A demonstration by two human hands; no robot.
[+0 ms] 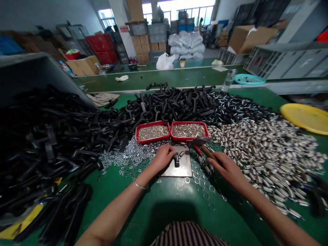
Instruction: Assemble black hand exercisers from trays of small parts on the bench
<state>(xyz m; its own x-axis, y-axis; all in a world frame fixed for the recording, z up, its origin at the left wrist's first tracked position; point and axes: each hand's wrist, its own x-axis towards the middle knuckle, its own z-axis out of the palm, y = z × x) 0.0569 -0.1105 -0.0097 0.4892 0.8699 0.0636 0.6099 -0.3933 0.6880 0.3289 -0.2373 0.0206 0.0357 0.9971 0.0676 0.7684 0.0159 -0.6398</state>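
Observation:
On a square metal plate (185, 168) lies a small black part (176, 160). My left hand (163, 157) is closed at that part's upper left, its fingertips touching it. A short silver cylinder (182, 153) rests on the plate just right of the part. My right hand (222, 164) grips the wooden handle of a hammer (200, 141), whose dark head is above the plate's upper right corner. Beside the hammer is a tool with a red handle (197, 150). Two red trays (153, 139) of tiny metal pieces stand behind the plate.
Black parts (176, 102) heap up behind the trays and at the left, near a grey bin (51, 68). Silver cylinders (266, 150) cover the right side. Small rings (128, 157) flank the plate. A yellow tray (307, 118) sits far right. A person (201, 24) is in the background.

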